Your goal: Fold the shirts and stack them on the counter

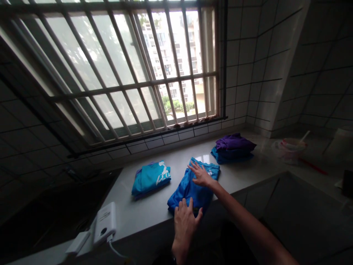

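A bright blue folded garment (187, 193) of shiny fabric is lying on the white stone countertop (154, 217), near its front edge. The two hands are held apart, and neither is clamped on it. The right hand (201, 175) is laid flat with fingers spread on the far part of the garment, while the left hand (184, 228) is placed open on its near edge, fingertips resting on the cloth.

Just left of it is placed a folded teal T-shirt (151, 178) with a white print. Beyond and to the right, a purple garment (234, 142) is stacked on a blue one (231, 156) (both neatly folded). Toward the near left corner of the counter lies a white plug-in device (104, 223) with a cable, possibly a charger, though the view of it is poor.

Further right, a blurred pink bowl (292, 147) and a red strip (314, 166) can be made out. Behind the counter are seen a barred window (132, 86) and a tiled wall (256, 73).
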{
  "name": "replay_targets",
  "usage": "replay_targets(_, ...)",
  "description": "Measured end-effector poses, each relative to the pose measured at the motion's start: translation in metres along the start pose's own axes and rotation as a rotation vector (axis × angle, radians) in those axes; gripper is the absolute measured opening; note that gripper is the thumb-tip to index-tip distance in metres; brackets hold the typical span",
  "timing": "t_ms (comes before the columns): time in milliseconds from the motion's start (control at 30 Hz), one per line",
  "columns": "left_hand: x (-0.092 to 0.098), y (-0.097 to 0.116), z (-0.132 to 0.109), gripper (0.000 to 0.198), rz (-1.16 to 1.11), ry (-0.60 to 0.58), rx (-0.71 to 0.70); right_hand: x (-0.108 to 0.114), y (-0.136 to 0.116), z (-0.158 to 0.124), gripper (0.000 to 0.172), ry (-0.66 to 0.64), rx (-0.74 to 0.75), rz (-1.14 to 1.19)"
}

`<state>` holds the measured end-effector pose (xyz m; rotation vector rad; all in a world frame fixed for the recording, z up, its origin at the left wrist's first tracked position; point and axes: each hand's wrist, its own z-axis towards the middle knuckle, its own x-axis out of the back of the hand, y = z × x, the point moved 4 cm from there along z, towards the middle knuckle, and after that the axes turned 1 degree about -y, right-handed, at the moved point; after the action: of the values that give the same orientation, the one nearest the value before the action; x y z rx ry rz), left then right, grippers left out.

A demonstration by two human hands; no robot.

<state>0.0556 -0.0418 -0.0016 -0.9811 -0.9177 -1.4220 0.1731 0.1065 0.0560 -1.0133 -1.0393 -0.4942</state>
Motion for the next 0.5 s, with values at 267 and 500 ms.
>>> replay_targets(267, -0.012, -0.051, -0.022, 0.080, -0.107, 0.030, -0.174, -0.061, 0.001, -0.119, 0.055, 0.148, -0.177, 0.032)
replay_targets(500, -0.029, -0.053, -0.013, 0.088, -0.005, -0.048, -0.156, -0.052, 0.027, -0.082, 0.058, 0.012, 0.045, 0.084)
